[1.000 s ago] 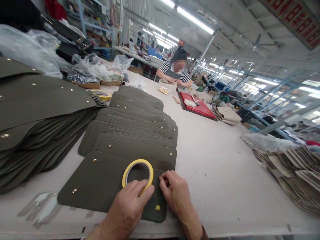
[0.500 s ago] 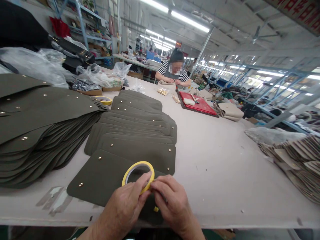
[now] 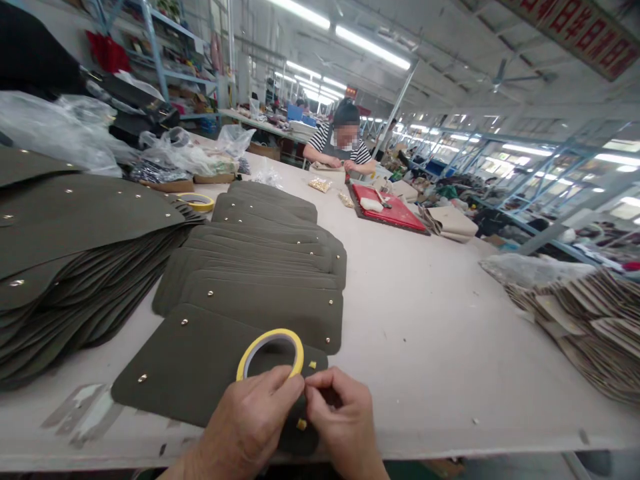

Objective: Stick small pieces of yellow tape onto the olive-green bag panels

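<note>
1. Yellow tape in a roll (image 3: 299,355) is sitting above the dark green panel (image 3: 195,363) nearest the person, tilted so its round opening is showing; whether its rim is touching the panel, I cannot tell.
2. The left hand (image 3: 257,413) is clamping the roll's lower right side between thumb and fingers, its back facing up and its forearm slanting in from the bottom edge of the view.
3. The right hand (image 3: 345,417) is curling inward, thumb and forefinger tips coming together right beside the left thumb; whether they are pinching tape, I cannot tell.
4. Two small yellow pieces are lying on the panel's right end: one (image 3: 313,365) just above the fingertips, one (image 3: 301,424) below, between the hands.
5. The right hand is covering part of the panel's right edge, and the panel's lower right corner is lying near the table's front edge.
6. Overlapping green panels (image 3: 260,267) are bounding the space beyond the roll, and a taller pile (image 3: 90,220) is closing off the left.
7. The widest room for moving is opening to the right, across the pale tabletop (image 3: 425,333) towards a beige stack (image 3: 580,327).
</note>
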The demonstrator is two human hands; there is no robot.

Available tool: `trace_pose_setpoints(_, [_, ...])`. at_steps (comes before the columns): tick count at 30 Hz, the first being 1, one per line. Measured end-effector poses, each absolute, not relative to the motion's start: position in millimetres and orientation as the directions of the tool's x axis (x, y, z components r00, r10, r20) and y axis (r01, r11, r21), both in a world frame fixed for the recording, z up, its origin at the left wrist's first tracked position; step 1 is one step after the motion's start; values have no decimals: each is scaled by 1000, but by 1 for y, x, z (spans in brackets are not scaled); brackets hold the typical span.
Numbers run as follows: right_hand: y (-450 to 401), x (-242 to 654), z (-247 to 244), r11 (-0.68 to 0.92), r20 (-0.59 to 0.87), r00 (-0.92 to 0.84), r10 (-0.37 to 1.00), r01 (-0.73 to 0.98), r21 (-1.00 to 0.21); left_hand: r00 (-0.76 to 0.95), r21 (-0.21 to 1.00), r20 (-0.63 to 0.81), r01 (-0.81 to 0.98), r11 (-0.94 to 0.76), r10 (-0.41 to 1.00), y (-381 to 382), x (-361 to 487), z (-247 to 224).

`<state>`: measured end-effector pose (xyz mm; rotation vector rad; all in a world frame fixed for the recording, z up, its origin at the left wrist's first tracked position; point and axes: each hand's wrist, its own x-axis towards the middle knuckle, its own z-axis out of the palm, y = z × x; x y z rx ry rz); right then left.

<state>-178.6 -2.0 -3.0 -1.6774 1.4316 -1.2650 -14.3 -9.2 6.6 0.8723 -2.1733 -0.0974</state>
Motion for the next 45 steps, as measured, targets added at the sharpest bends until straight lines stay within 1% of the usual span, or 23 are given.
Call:
trace_pose_setpoints(1, [-4, -181, -3, -87, 111, -69, -991, -286, -954, -466, 335, 650, -532, 777, -600, -9, -18, 8])
trace_pose_setpoints(2, [-8, -184, -2, 35, -20, -87, -996, -176, -984, -469, 336, 665, -509, 793, -582, -8, -21, 9])
trace_pose_setpoints(3, [-13, -189, -2, 114, -106, -95, -990, -89, -989, -466, 329, 680, -497, 803, -566, -9, -24, 10])
trace_pose_setpoints(5, [-25, -201, -2, 169, -167, -120, -979, -9, -985, -439, 291, 707, -535, 793, -555, -14, -28, 9])
trace_pose_setpoints(7, [-36, -213, -2, 162, -156, -154, -976, -24, -987, -422, 251, 684, -631, 735, -595, -24, -29, 5])
trace_pose_setpoints(9, [-45, -223, -5, 135, -121, -165, -979, -79, -988, -459, 205, 596, -706, 677, -659, -37, -28, -2])
trace_pose_setpoints(11, [-51, -227, -7, 112, -89, -146, -985, -161, -981, -519, 163, 493, -733, 660, -698, -46, -27, -10])
trace_pose_setpoints(13, [-55, -227, -10, 106, -77, -119, -990, -261, -959, -548, 144, 437, -740, 657, -714, -51, -27, -17])
trace_pose_setpoints(15, [-58, -225, -10, 93, -58, -102, -993, -384, -919, -548, 147, 419, -746, 650, -724, -51, -28, -22])
trace_pose_setpoints(18, [-62, -221, -6, 30, 10, -67, -998, -568, -823, -544, 160, 413, -746, 646, -730, -49, -28, -24])
trace_pose_setpoints(22, [-66, -216, -1, -24, 79, -45, -996, -711, -703, -554, 191, 396, -730, 656, -732, -49, -28, -24])
trace_pose_setpoints(25, [-68, -214, -3, -25, 93, -46, -995, -766, -642, -548, 209, 391, -730, 651, -740, -50, -27, -25])
trace_pose_setpoints(28, [-65, -218, -7, 14, 123, -108, -987, -807, -590, -540, 230, 398, -724, 650, -742, -51, -28, -25])
trace_pose_setpoints(30, [-60, -223, -10, 12, 161, -132, -978, -807, -591, -525, 243, 420, -721, 649, -740, -51, -28, -26])
trace_pose_setpoints(32, [-53, -227, -14, -48, 190, -93, -977, -777, -628, -505, 250, 446, -723, 645, -739, -52, -29, -26])
trace_pose_setpoints(34, [-47, -229, -18, -129, 231, -27, -973, -762, -635, -490, 253, 457, -729, 636, -743, -52, -30, -27])
trace_pose_setpoints(35, [-45, -229, -20, -167, 262, 0, -965, -769, -617, -483, 254, 459, -733, 631, -746, -53, -30, -27])
trace_pose_setpoints(37, [-43, -226, -23, -218, 331, 31, -943, -809, -546, -470, 254, 464, -741, 621, -751, -53, -31, -28])
trace_pose_setpoints(39, [-46, -221, -24, -229, 376, 38, -926, -847, -479, -452, 245, 497, -746, 620, -740, -53, -32, -29])
trace_pose_setpoints(42, [-55, -214, -22, -198, 384, 26, -923, -887, -417, -426, 233, 558, -743, 627, -712, -54, -33, -26])
trace_pose_setpoints(45, [-59, -211, -15, -153, 334, 9, -943, -900, -409, -396, 263, 586, -732, 629, -707, -53, -31, -19])
